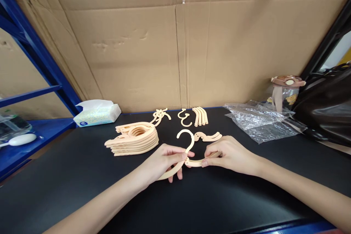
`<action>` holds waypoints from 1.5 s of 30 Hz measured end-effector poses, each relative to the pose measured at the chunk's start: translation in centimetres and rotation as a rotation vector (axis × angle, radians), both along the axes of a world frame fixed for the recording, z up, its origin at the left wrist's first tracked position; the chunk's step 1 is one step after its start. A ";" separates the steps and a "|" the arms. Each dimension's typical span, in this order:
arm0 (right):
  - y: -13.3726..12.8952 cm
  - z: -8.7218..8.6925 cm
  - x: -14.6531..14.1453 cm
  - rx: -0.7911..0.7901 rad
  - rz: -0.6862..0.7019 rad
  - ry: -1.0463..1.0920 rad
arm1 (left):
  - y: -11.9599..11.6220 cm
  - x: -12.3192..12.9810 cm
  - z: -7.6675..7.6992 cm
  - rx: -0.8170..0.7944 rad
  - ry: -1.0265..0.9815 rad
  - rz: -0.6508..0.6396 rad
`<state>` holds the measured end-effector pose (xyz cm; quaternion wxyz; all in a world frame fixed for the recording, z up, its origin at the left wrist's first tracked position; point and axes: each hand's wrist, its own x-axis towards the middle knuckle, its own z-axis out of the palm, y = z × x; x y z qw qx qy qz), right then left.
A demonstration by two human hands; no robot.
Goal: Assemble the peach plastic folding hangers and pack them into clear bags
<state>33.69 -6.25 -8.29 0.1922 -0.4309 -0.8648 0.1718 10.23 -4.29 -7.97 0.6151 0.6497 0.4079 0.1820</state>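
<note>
A cream plastic folding hanger point(189, 139) is held up over the black tabletop, its hook pointing upward. My left hand point(167, 159) pinches it near the hook's base, and one curved arm runs beneath my palm. With thumb and fingers closed, my right hand point(226, 153) grips the other hanger arm point(195, 163), which reaches to the joint. Just behind lie loose hanger pieces point(208, 137). To the left is a stack of folded hangers point(134, 140) in the same cream colour. Farther back are separate hooks point(185, 119) and a row of curved arms point(200, 116).
A tissue pack point(97, 112) stands at the back left, near a blue metal frame point(52, 58). Clear plastic bags point(255, 119) lie at the right, before a drink bottle point(286, 91) and a dark bag point(326, 106). Cardboard point(137, 51) walls the back.
</note>
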 end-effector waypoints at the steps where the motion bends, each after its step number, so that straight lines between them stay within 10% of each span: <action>1: 0.0 0.0 0.0 0.001 0.003 0.001 | 0.0 0.0 0.0 0.000 0.005 -0.005; 45: -0.5 0.8 -0.5 -0.183 -0.011 -0.007 | -0.6 0.4 0.0 -0.035 0.072 -0.051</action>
